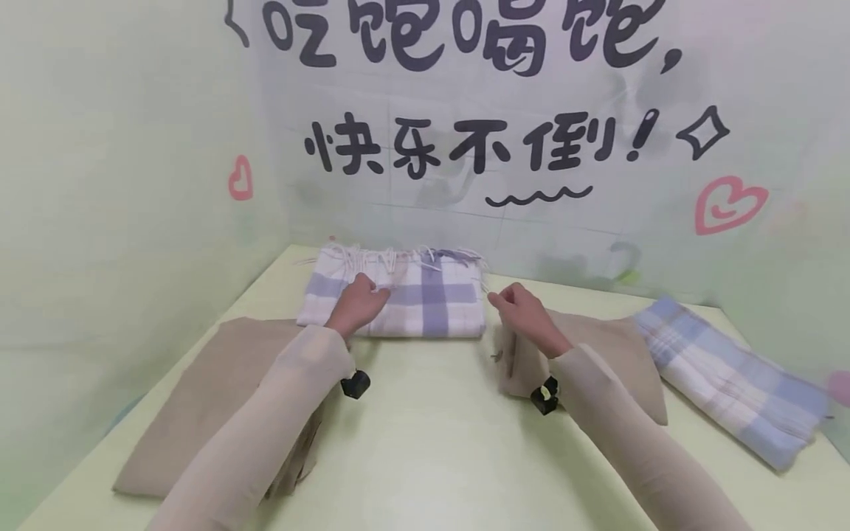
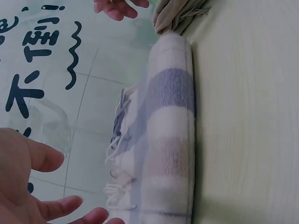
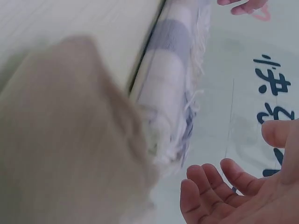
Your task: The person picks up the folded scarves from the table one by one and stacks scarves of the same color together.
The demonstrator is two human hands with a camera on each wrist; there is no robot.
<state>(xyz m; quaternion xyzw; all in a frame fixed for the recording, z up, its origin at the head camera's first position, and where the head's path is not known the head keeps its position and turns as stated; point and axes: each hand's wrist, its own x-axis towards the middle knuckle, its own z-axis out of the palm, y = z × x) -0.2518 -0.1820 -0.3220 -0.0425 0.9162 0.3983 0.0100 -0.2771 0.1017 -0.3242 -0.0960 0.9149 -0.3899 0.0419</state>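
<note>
A folded plaid scarf point(image 1: 434, 302) in white, lilac and pale pink lies at the back of the table, its fringe along the far edge. Over its left part hovers my left hand point(image 1: 358, 302); the left wrist view shows its fingers point(image 2: 60, 205) spread, holding nothing. My right hand point(image 1: 524, 313) is raised just beyond the scarf's right end, over a folded brown cloth point(image 1: 604, 346). In the right wrist view, its fingers point(image 3: 212, 186) are loosely bent, with the palm bare. The brown cloth blurs large in front of that camera.
Another folded brown cloth point(image 1: 192, 405) lies on the left, partly behind my left sleeve. To the right, a second folded plaid scarf point(image 1: 730, 383), blue and white, lies slanted near the table edge. A wall point(image 1: 438, 214) with lettering stands behind the table point(image 1: 425, 442).
</note>
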